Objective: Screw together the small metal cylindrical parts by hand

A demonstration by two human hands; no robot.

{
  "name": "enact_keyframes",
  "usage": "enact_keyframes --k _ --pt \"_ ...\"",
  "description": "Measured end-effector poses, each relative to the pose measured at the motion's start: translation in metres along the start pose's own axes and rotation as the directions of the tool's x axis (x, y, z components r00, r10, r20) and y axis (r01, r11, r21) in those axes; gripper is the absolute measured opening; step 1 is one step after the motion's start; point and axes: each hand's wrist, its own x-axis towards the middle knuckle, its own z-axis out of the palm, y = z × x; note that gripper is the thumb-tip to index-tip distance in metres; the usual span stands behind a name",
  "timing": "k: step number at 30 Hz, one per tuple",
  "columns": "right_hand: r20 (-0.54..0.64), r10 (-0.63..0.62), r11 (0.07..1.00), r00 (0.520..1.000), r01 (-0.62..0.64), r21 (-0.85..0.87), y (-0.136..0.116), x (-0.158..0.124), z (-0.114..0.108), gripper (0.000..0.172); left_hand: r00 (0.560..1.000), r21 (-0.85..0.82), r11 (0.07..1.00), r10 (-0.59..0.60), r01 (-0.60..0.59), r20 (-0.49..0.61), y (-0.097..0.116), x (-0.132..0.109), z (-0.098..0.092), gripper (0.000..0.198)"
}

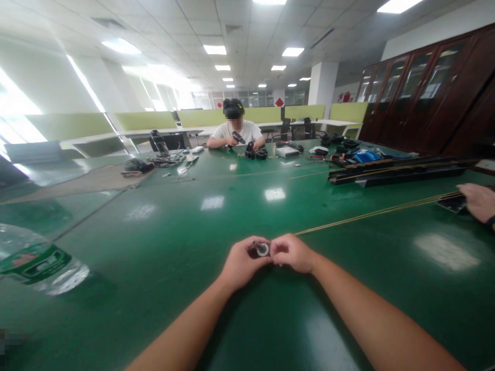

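Note:
Over the near middle of the green table, my left hand (pixel 242 263) curls its fingers around a small part (pixel 262 249) with a pale round face and a short dark stub. I cannot tell its kind. My right hand (pixel 293 254) is right beside it, fingertips pinched together close to the part's right side. Whatever is in that pinch is hidden by the fingers. Thin golden rods or cords (pixel 359 215) run from behind my right hand toward the right side of the table. Whether that hand touches them does not show.
A clear plastic bottle (pixel 38 260) with a green label lies at left. Another person's hand (pixel 479 201) is at the right edge. Long black channels (pixel 394 172) lie at right back. Across the green table (pixel 174 221), a person (pixel 235 131) holds a power drill (pixel 238 137).

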Motion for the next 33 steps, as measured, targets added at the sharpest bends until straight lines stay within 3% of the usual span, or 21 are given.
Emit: enact_keyframes --k 4,10,14,19,33 --pt "-0.007 0.007 0.999 1.0 -0.008 -0.054 -0.002 -0.002 0.001 0.005 1.0 -0.054 0.999 -0.003 0.002 -0.03 0.002 0.001 0.001 0.037" --pt "-0.013 -0.036 0.982 0.999 0.033 -0.187 -0.007 -0.005 0.002 0.008 0.998 -0.162 0.986 0.028 -0.036 -0.048 0.002 -0.002 0.007 0.023" --pt "-0.024 -0.062 0.975 0.998 0.055 -0.214 -0.007 -0.006 0.003 0.012 0.998 -0.208 0.976 0.049 -0.056 -0.04 0.004 -0.002 0.004 0.024" --pt "-0.03 -0.064 0.976 0.998 0.056 -0.21 -0.006 -0.006 0.002 0.013 0.999 -0.132 0.991 0.016 -0.011 0.039 0.003 0.001 -0.001 0.032" --pt "-0.051 -0.024 0.995 0.998 0.019 -0.094 -0.011 -0.007 0.001 0.021 0.991 -0.263 0.958 -0.087 0.112 0.105 0.001 0.003 -0.002 0.042"
